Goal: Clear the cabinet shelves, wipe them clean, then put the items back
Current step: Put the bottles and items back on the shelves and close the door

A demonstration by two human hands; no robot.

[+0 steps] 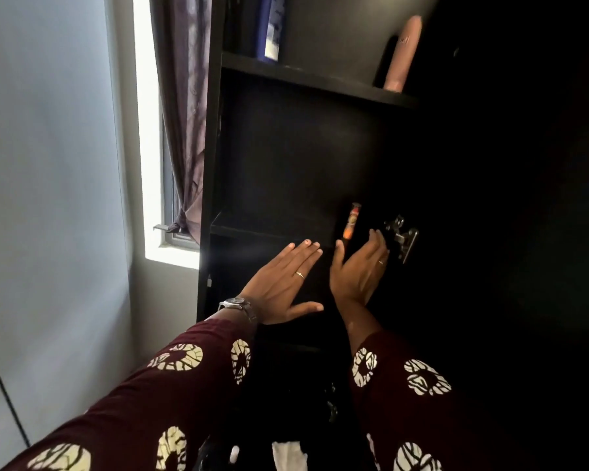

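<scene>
A tall black cabinet stands in front of me with its middle shelf [269, 229] at hand height. A slim orange tube [350, 220] stands upright near the shelf's right end. My left hand [282, 283] is flat and open, fingers together, reaching toward the shelf's front edge. My right hand [359, 266] is open beside the tube, its thumb just below the tube's base and its fingers to the tube's right, not closed on it. On the upper shelf [316, 79] stand a blue and white bottle [272, 27] and a tall pink bottle [401, 52].
A metal door hinge [401, 237] sits right of my right hand. The cabinet's right side is dark and unreadable. A window [150, 130] with a tied purple curtain [184, 113] lies left of the cabinet. Something white [288, 455] shows low down between my sleeves.
</scene>
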